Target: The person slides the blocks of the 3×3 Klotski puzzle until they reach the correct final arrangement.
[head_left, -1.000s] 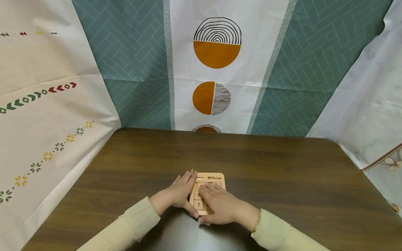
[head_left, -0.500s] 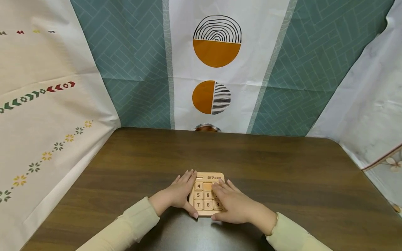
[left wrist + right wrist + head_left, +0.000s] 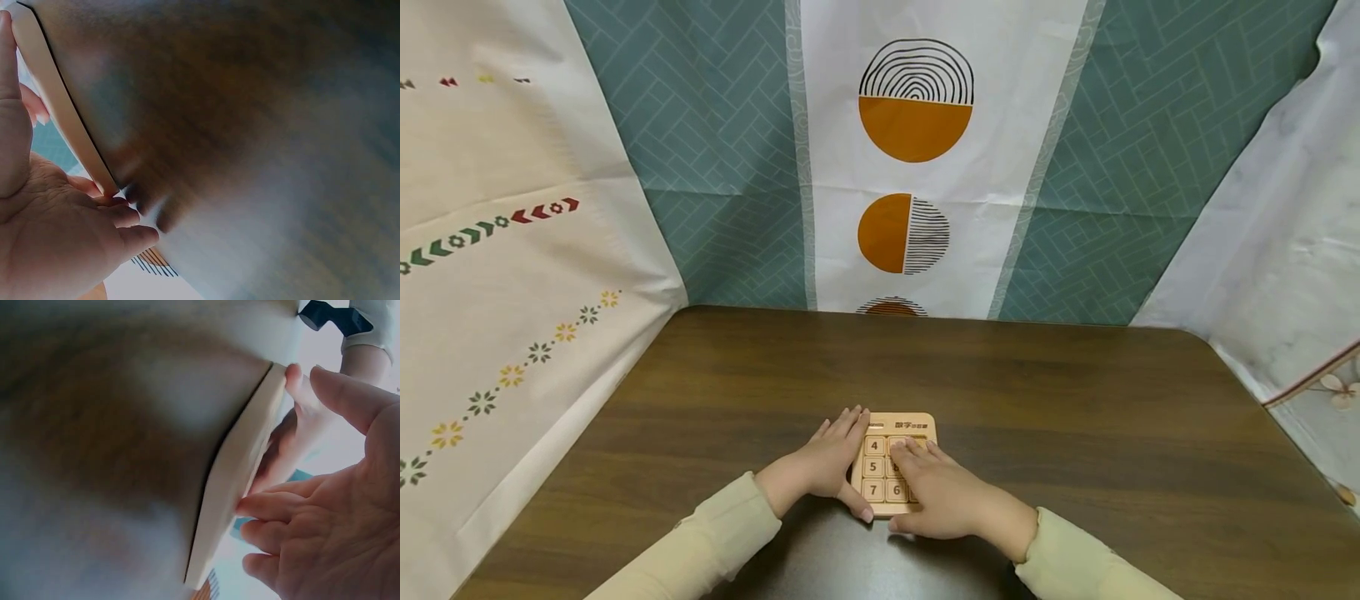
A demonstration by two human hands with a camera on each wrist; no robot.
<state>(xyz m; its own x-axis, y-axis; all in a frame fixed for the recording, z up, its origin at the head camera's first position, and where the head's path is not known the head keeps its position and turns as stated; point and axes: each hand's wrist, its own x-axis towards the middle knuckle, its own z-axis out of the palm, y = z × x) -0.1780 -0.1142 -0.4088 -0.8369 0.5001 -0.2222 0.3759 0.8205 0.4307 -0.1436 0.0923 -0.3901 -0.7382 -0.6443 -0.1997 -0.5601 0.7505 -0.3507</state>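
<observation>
A pale wooden number puzzle board [image 3: 891,419] with square sliding tiles lies on the table in the head view. The tiles 4 [image 3: 874,446], 5 [image 3: 873,467], 7 [image 3: 873,490] and 6 [image 3: 896,491] show. My left hand [image 3: 820,468] holds the board's left side, thumb at the near corner and fingers at the far one. With straight fingers, my right hand [image 3: 946,497] touches the tiles around the top middle slot and covers much of the right column. Both wrist views catch the board's side wall [image 3: 69,119], with the right fingertips at its top edge [image 3: 240,503].
The brown wooden table [image 3: 760,375] extends around the board. Behind it hangs a green and white patterned cloth [image 3: 722,167], and pale cloths [image 3: 512,317] hang at the sides.
My right hand went right, then came partway back left. Half a second ago the top middle slot was bare; now a tile's outline shows there. The left hand has stayed in place.
</observation>
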